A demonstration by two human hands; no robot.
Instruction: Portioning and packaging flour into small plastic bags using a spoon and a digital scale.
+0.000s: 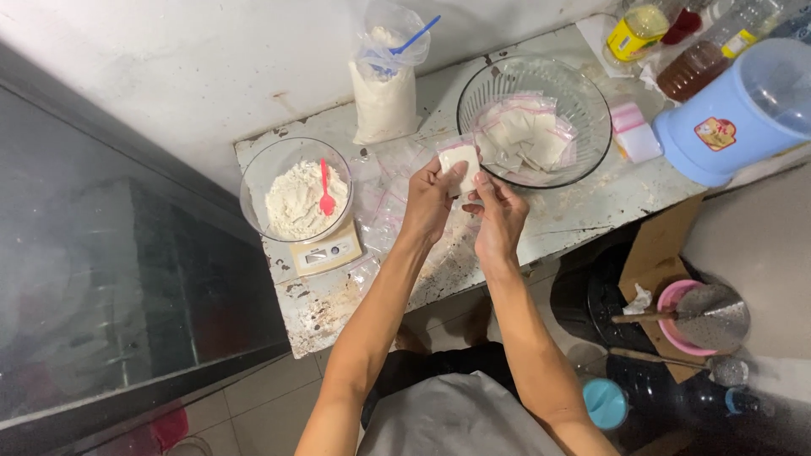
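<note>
Both hands point(463, 203) raised, pinch grip, flour packet point(459, 158)

bottles point(705, 38) cut off by the top edge, scale point(325, 252) display too small to read, small bag point(459, 157) partly behind fingers

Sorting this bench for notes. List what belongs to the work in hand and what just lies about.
In use: small filled bag held by left hand and right hand; bowl of filled bags; flour bowl on scale; empty bags.
Lying about: blue jar; bottles; funnel.
</note>
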